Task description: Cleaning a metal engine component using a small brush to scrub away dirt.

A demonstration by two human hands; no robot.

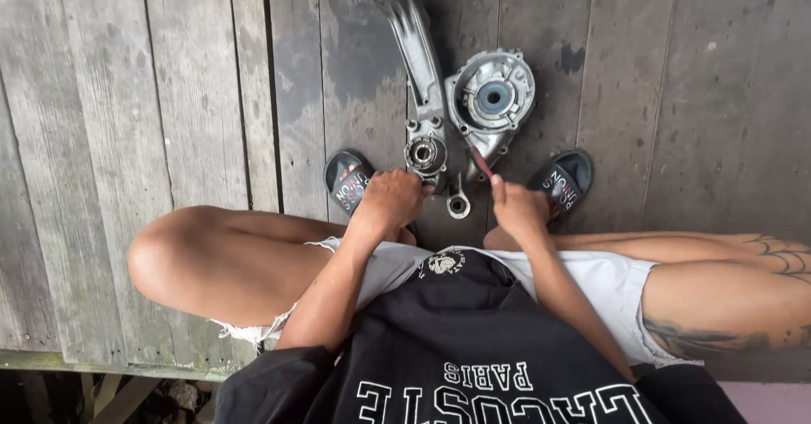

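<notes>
I squat over a grey metal engine casing [416, 61] lying on the wooden plank floor [169, 95]. My left hand [390, 202] rests on the casing's near end, by its round bearing hub [425, 153]. My right hand [517, 209] grips a red-handled tool [480, 161], whose tip points at a round metal engine cover [492, 97] beside the casing. A small metal ring end [457, 205] of the casing lies between my hands.
My feet in black slides [348, 179] [564, 179] flank the parts. My bare knees spread left and right. The floor's edge [101, 363] drops off at lower left, with timbers below. Dark stains mark the planks around the parts.
</notes>
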